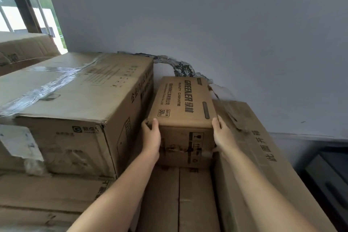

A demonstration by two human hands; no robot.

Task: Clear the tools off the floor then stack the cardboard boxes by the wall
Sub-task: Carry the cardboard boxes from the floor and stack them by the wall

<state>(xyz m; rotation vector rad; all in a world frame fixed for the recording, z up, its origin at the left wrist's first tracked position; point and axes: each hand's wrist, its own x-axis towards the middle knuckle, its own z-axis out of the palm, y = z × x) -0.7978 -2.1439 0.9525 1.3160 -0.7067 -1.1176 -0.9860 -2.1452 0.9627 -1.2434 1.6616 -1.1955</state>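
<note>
From the head camera, a small GREENER cardboard box point(181, 103) sits against the grey wall point(207, 24), wedged in the gap between a large taped cardboard box point(75, 103) on its left and a long slanted carton point(263, 156) printed with Chinese characters on its right. It rests on top of a lower flat box point(178, 198) whose seam runs toward the camera. The left hand point(151, 137) grips the near left corner of the small box, thumb laid over the top edge and the fingers curled round the side, mostly hidden in the narrow gap. The right hand point(222, 133) clasps the near right corner, its fingers wrapped over the edge and down the side; the fingertips cannot be seen. Both forearms reach in from the bottom of the view. More cardboard boxes point(24, 51) are stacked at far left under a window point(24, 2). Cracked, peeling plaster point(180, 68) shows on the wall just behind the small box. A dark cabinet point(327, 179) stands at lower right.
</note>
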